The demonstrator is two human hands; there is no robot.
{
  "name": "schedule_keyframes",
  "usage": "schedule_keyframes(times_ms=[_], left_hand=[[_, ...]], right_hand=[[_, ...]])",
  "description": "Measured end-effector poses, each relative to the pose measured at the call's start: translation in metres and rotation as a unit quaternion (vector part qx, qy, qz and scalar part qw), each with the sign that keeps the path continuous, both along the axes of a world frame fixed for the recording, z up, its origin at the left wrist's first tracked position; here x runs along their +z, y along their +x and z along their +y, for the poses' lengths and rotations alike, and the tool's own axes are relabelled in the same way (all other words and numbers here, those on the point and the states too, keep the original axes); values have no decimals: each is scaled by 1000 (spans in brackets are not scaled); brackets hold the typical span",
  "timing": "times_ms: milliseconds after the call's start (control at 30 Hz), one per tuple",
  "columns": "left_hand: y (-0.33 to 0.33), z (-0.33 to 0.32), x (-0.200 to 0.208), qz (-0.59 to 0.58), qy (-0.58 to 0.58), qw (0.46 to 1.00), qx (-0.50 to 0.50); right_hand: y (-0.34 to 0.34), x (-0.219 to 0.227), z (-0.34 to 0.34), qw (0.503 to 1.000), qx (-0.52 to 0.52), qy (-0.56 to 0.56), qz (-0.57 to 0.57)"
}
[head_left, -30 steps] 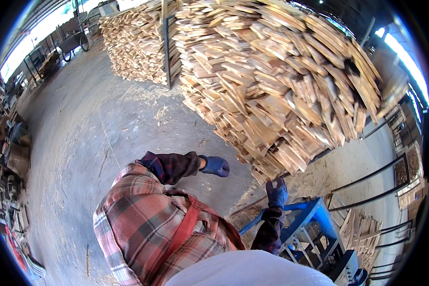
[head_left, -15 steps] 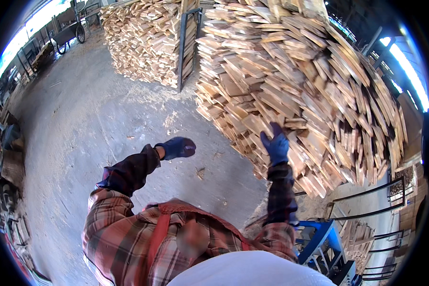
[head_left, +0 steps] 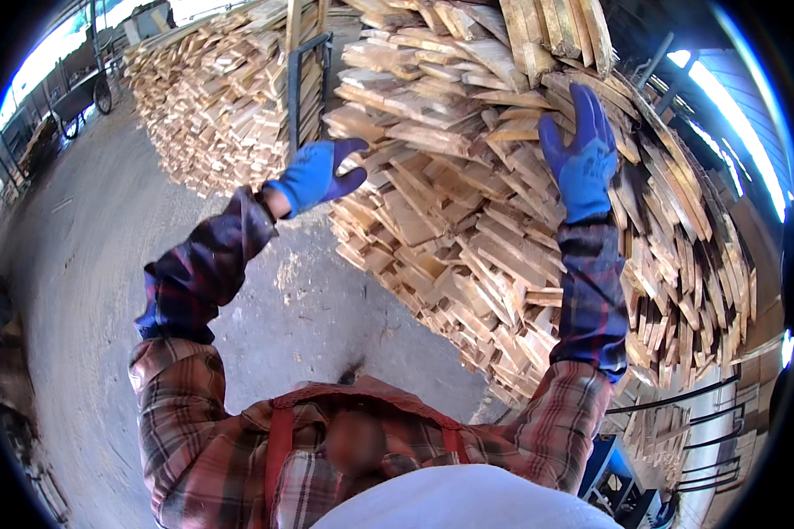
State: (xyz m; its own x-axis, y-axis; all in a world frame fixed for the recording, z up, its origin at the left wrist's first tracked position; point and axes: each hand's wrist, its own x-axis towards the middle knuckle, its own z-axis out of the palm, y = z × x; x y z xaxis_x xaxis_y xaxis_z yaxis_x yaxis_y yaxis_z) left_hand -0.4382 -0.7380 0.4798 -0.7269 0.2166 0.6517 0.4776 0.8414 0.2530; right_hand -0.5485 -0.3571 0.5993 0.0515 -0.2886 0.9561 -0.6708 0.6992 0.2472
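Both my hands wear blue gloves with darker purple palms and fingers. My left hand reaches forward in front of the near edge of a tall stack of wooden boards; its thumb and fingers are apart with nothing between them. Farther right, my right hand is raised before the same stack, fingers stretched up and thumb spread, holding nothing. Whether it touches the boards I cannot tell. Above and between the hands, a few thicker boards lie on top of the stack.
A second wood stack stands at the far left, beside a dark metal post frame. A wheeled cart is at the back left. Blue metal equipment and black curved bars stand at the lower right. Grey concrete floor spreads on the left.
Both my hands have risen forward, toward the upper part of the stack. The right has moved up and right, the left up and slightly left. The view has shifted nearer the wood.
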Motion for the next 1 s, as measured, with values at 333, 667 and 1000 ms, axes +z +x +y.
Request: schedule_keyframes(times_ms=[333, 667, 1000], left_hand=[[-168, 16, 184, 332, -92, 936, -66], [-269, 5, 323, 554, -22, 831, -40], [-336, -23, 412, 609, -118, 784, 29]], right_hand=[[-87, 83, -35, 973, -211, -61, 73], [-85, 238, -146, 901, -333, 86, 264], [-187, 289, -196, 828, -452, 160, 291]])
